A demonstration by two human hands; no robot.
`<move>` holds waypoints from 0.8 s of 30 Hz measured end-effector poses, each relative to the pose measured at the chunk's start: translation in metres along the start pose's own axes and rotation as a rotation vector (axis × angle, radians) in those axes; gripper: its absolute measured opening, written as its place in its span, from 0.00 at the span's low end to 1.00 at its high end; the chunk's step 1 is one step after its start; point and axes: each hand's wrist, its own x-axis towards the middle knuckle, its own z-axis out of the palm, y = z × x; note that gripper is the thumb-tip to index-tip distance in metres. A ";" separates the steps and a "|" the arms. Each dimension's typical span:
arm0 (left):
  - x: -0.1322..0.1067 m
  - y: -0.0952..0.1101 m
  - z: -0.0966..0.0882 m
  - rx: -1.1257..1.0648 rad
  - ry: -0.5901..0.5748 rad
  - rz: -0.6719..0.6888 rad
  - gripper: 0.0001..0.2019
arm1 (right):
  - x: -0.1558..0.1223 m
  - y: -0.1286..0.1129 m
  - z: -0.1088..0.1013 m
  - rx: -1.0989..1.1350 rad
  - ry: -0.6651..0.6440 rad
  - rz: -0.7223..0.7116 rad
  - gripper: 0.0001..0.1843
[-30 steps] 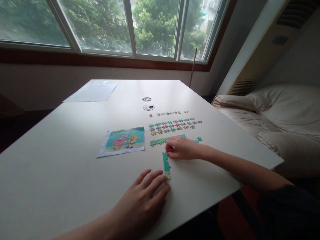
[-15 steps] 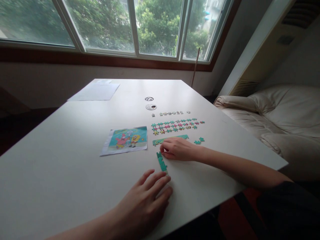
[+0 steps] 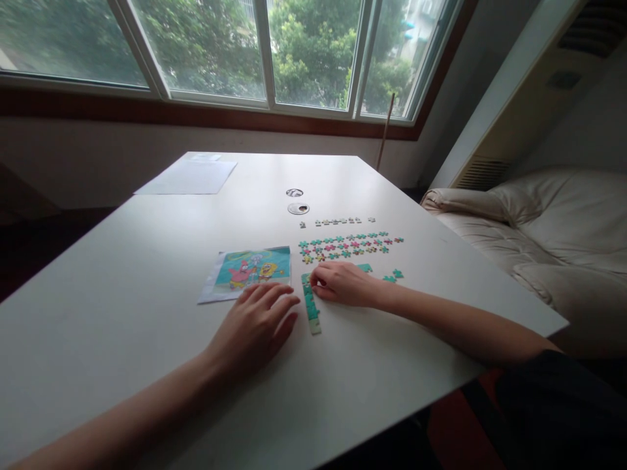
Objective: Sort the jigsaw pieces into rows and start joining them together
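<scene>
A vertical strip of joined green jigsaw puzzle pieces [image 3: 311,308] lies on the white table. Its upper end meets the left end of a horizontal puzzle strip [image 3: 364,268], most of which my right hand covers. The fingers of my right hand [image 3: 345,284] are curled together, tips on the vertical strip's top end; the exact grip is partly hidden. To the left of the strip, my left hand [image 3: 259,320] is open and holds nothing. Its fingertips reach the lower edge of a printed cartoon picture [image 3: 240,269].
Rows of loose puzzle pieces [image 3: 344,246] lie beyond my right hand, with a paler row [image 3: 337,222] behind. Two green pieces [image 3: 394,276] sit to the right. Farther off are round cable-hole covers [image 3: 298,208] and white paper [image 3: 189,177]. A sofa [image 3: 529,228] stands right of the table.
The vertical strip has moved up against the horizontal strip, with my right hand at its top. My left hand has left the strip's lower end and moved up and left toward the picture.
</scene>
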 end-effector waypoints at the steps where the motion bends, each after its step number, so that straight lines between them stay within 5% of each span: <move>1: 0.002 -0.005 0.001 0.011 -0.008 -0.030 0.12 | 0.000 0.000 0.000 -0.003 -0.001 -0.003 0.07; 24: 0.006 -0.014 0.009 0.034 -0.083 -0.054 0.16 | 0.004 0.001 0.000 0.016 0.002 0.049 0.07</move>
